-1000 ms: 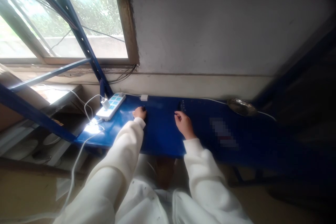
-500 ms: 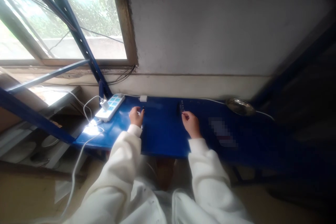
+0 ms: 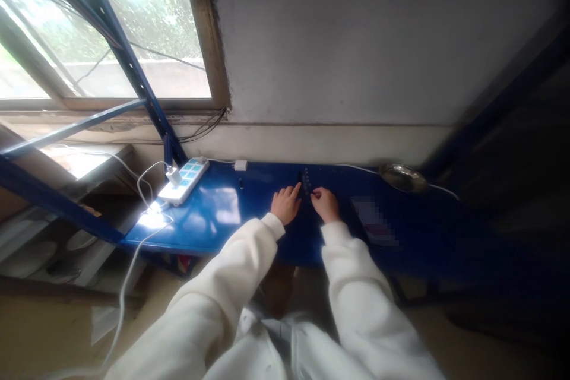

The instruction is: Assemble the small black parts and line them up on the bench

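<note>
Both of my hands rest on a blue metal shelf [image 3: 222, 214] below a window. My left hand [image 3: 285, 205] lies with its fingers stretched out, the fingertips touching a row of small dark parts [image 3: 305, 181] near the back of the shelf. My right hand [image 3: 326, 204] sits just right of that row with its fingers curled in a pinch; what it holds is too small to make out. One small dark piece [image 3: 241, 183] stands alone on the shelf to the left of my hands.
A white power strip [image 3: 184, 180] with a plugged-in charger and white cables lies at the shelf's left end. A small white adapter [image 3: 241, 164] sits at the back edge. A metal dish [image 3: 401, 177] stands at the right. Blue rack struts [image 3: 129, 65] rise on the left.
My left hand has let go of the small dark piece at the left and moved right to the row of parts. My right hand has stayed beside the row.
</note>
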Motion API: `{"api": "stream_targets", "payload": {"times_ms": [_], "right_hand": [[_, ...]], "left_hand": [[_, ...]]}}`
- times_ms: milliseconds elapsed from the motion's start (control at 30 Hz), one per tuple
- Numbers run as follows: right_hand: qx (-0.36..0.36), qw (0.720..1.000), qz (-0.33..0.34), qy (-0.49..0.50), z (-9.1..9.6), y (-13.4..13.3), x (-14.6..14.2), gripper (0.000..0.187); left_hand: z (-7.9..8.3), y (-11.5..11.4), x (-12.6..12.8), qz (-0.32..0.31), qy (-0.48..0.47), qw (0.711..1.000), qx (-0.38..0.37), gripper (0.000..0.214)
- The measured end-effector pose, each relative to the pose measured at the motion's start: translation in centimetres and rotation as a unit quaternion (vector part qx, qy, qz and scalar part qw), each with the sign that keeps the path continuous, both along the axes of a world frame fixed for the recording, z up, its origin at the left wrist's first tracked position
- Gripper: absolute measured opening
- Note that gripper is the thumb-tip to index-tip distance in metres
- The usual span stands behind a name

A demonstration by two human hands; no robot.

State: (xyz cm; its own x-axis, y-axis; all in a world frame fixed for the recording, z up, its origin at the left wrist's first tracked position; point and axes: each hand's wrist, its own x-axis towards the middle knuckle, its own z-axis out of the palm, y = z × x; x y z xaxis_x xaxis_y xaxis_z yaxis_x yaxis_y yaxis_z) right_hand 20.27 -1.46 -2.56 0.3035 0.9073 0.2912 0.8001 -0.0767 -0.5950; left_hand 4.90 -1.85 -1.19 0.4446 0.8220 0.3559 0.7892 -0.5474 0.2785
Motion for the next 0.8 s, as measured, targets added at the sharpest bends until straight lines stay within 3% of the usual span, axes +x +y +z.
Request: {"api": "stream_targets", "payload": {"times_ms": [233, 400, 600, 800], "right_hand": [[-0.028, 0.999, 0.004, -0.037, -0.5, 0.3, -0.1, 0.018], [-0.033, 0.999, 0.005, -0.034, -0.9, 0.5, -0.2, 0.017], [-0.030, 0.999, -0.005, -0.032, -1.6, 1.1, -0.4, 0.015], [-0.033, 0.998, -0.025, -0.041, -1.9, 1.5, -1.0, 0.017]], "left_hand": [[-1.3, 1.4, 0.7, 0.019, 0.046, 0.999, 0.002, 0.045], [-1.1, 2.3, 0.2, 0.015, 0.020, 1.000, 0.009, 0.027], [0.4, 2.0, -1.0, 0.051, -0.111, 0.992, 0.016, 0.014], [1.9, -0.1, -2.8, 0.069, -0.274, 0.958, 0.055, 0.008]]}}
